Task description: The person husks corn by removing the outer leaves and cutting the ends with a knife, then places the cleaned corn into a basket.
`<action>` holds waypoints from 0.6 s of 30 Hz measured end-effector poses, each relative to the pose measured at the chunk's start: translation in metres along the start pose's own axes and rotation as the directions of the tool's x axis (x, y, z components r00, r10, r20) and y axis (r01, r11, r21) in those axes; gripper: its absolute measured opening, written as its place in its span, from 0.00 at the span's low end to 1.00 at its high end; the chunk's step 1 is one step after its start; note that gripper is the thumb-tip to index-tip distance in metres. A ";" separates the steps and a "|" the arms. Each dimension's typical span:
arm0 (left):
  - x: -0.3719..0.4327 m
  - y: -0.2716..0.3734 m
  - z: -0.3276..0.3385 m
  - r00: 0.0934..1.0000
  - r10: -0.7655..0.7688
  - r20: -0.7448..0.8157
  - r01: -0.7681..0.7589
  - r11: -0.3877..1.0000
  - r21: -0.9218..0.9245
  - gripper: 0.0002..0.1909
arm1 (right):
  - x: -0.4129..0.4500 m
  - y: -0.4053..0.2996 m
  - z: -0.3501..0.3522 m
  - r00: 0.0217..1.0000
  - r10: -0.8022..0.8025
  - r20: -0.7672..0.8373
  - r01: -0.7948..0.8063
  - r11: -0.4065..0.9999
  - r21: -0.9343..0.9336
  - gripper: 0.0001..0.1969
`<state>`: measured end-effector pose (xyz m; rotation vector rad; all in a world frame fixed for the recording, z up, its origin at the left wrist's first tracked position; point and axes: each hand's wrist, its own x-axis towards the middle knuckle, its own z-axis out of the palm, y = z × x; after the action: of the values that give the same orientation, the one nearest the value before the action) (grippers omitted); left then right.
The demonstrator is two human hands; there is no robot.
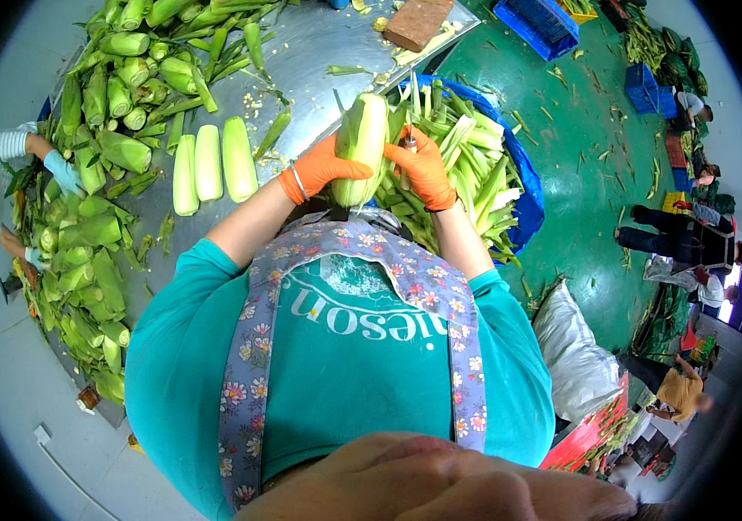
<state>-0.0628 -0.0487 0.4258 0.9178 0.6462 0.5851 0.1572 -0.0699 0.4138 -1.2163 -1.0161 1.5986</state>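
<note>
My left hand (pixel 319 170), in an orange glove, grips an ear of corn (pixel 361 146) in its pale green husk. The ear stands roughly upright in front of my apron. Close at its right side is my right hand (pixel 428 172), also orange-gloved, closed around the handle of a knife (pixel 410 142). The knife's narrow blade points away from me and is partly lost against the leaves. A loose husk leaf (pixel 398 120) lies between the ear and the knife. To the left, three smooth, trimmed ears of corn (pixel 208 163) lie side by side on the metal table (pixel 305 45).
Unpeeled corn (pixel 107 156) is heaped along the table's left side, where a co-worker's gloved hand (pixel 63 170) reaches in. A blue-lined container (pixel 532 202) of stripped husks (pixel 475 163) stands at my right. A brick (pixel 417 25) sits near the table's far corner.
</note>
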 end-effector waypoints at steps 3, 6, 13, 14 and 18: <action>0.001 0.007 -0.003 0.996 0.094 -0.010 -0.093 0.991 0.095 0.42 | -0.006 -0.016 0.019 0.996 -0.082 -0.026 0.083 0.996 0.032 0.16; -0.004 0.022 -0.006 0.996 -0.006 0.086 0.006 1.000 0.000 0.48 | -0.005 -0.019 0.017 0.998 -0.057 -0.038 0.057 0.998 -0.003 0.17; 0.007 0.027 -0.025 0.942 -0.112 0.318 0.097 0.993 0.065 0.45 | -0.013 -0.030 0.002 0.995 0.040 0.092 -0.047 0.996 0.074 0.20; 0.009 0.028 -0.026 0.931 -0.143 0.335 0.124 0.989 0.077 0.45 | -0.013 -0.024 0.000 0.993 0.028 0.116 -0.052 0.978 0.203 0.19; 0.015 0.026 -0.021 0.929 -0.156 0.336 0.118 0.984 0.132 0.43 | -0.011 -0.009 0.007 0.995 -0.035 0.095 -0.017 0.866 0.499 0.16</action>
<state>-0.0726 -0.0150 0.4352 1.0390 0.4219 0.2537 0.1535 -0.0783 0.4265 -0.7777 -0.6013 1.7859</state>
